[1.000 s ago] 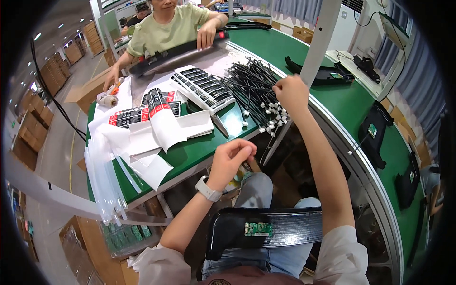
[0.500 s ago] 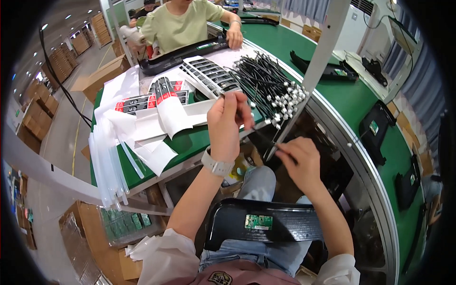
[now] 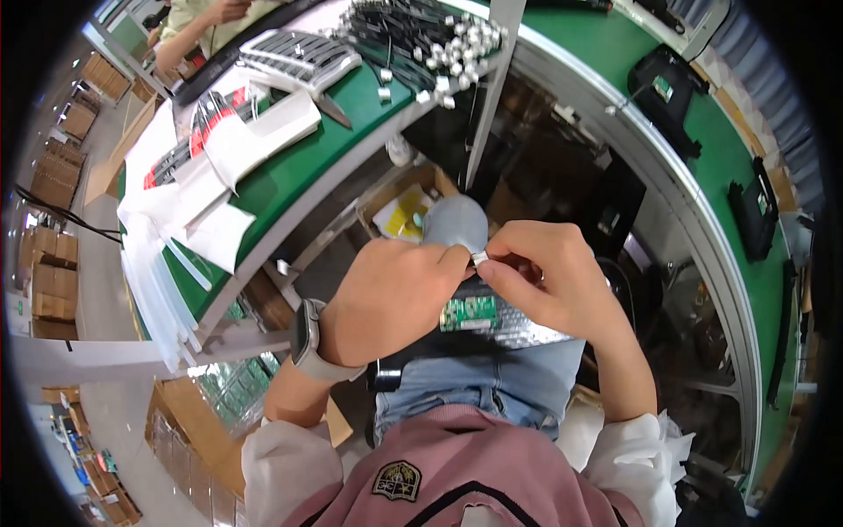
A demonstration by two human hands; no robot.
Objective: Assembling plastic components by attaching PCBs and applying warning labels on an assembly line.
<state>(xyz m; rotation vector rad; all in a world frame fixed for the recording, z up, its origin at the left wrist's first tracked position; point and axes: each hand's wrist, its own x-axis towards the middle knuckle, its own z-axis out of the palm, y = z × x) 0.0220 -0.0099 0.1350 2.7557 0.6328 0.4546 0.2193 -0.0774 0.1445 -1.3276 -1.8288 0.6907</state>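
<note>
Over my lap both hands meet at a small white connector (image 3: 479, 258), which appears to be the end of a thin black cable. My right hand (image 3: 549, 277) pinches it between thumb and index finger. From the other side my left hand (image 3: 395, 294) closes on the cable, its fingertips mostly hidden behind the back of the hand. Just below the fingers, a green circuit board (image 3: 468, 314) sits on a long black plastic housing (image 3: 534, 332) across my thighs. My hands cover part of the housing.
On the green table (image 3: 290, 189) ahead lie a bundle of black cables (image 3: 378, 31) with white connectors, label sheets (image 3: 303, 54), scissors (image 3: 334, 111) and translucent strips (image 3: 158, 281). A metal post (image 3: 488, 105) rises at its corner. More black housings (image 3: 665, 97) rest on the right-hand bench.
Both hands have come down from near the table's edge and moved together above the board. The view has tilted downward. The person opposite has lifted a hand from the housing there.
</note>
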